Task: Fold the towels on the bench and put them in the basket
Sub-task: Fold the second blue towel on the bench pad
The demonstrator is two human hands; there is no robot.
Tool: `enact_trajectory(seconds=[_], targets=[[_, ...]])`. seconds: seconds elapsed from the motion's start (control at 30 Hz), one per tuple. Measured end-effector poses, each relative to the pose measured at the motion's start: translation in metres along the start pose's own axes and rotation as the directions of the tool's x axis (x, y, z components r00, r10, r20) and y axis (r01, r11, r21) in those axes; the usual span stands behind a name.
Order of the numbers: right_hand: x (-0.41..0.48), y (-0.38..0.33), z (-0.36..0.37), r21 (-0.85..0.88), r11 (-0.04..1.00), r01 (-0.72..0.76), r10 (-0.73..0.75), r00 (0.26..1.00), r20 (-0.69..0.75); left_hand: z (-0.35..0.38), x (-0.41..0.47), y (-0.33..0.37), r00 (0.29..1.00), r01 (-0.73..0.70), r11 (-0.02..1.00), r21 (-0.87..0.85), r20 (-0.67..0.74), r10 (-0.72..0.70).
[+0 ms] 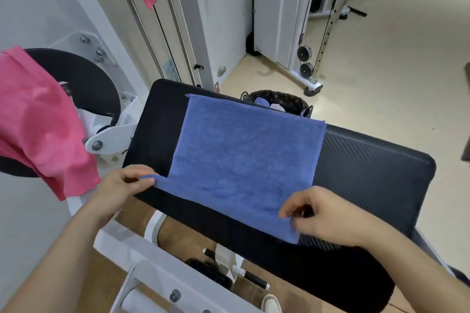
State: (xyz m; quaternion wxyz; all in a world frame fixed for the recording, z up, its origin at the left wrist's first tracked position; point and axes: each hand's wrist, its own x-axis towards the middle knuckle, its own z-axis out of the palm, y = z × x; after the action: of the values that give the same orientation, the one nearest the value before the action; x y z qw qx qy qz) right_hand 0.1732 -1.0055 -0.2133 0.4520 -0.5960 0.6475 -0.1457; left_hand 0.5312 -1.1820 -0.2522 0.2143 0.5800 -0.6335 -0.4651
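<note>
**Early in task, no fold yet**

Logged blue towel spread flat across middle of desk. Pinching its left corner at desk's near edge with left hand; pinching the right near-edge corner with right hand. Spotted basket just beyond desk's far edge, something blue inside, probably one towel done. Left to fold: this one, plus pink towel draped left of desk.

Towel flat on bench, basket behind
</note>
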Motion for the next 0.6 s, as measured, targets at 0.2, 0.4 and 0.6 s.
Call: enact_trajectory(seconds=[0.2,0.4,0.6], targets=[[0.018,-0.004,-0.056,0.211,0.977,0.044,0.096,0.787,-0.609,0.032,0.063,0.071,0.967,-0.173,0.968,-0.181,-0.217,0.132],[0.051,0.006,-0.078,0.088,0.994,-0.06,0.106,0.634,-0.766,0.056,0.112,0.096,0.949,-0.2,0.957,-0.208,-0.285,0.136],[0.061,0.015,-0.073,-0.03,0.987,-0.157,0.067,0.581,-0.811,0.065,0.131,0.094,0.925,-0.174,0.98,-0.098,-0.356,0.128]])
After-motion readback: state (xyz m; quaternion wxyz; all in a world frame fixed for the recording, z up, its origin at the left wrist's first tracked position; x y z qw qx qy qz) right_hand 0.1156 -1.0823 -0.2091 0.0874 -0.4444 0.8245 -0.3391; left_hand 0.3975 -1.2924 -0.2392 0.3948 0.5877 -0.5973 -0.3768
